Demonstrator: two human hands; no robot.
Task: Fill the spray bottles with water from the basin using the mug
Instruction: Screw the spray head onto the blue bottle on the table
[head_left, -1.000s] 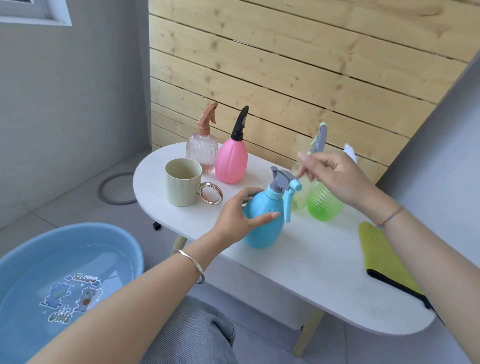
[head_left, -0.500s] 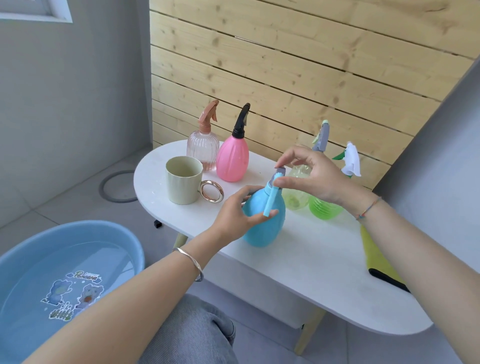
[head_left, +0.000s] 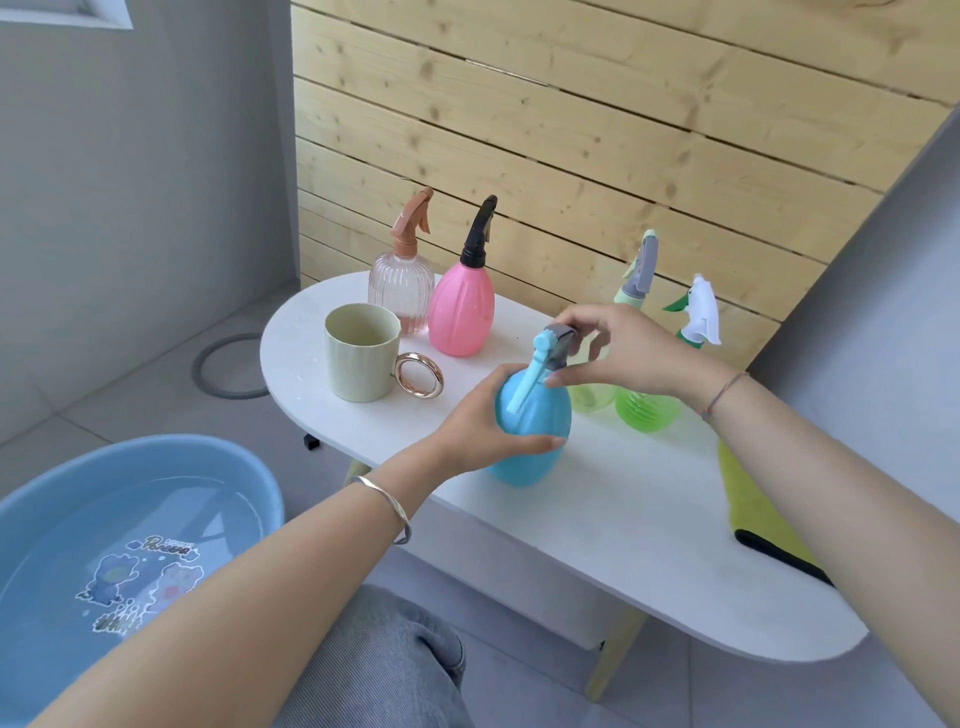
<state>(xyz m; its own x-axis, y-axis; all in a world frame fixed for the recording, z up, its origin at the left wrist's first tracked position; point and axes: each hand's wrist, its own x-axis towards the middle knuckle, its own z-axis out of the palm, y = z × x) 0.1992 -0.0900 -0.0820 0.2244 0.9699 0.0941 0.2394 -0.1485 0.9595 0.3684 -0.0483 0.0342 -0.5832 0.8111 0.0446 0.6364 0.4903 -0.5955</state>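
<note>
The basin of water is sitting at the near left; the mug is standing on the table; my left hand is wrapping its fingers round the blue bottle, holding it upright; my right hand is pinching its spray head, I think to unscrew it; next I need the mug.
</note>
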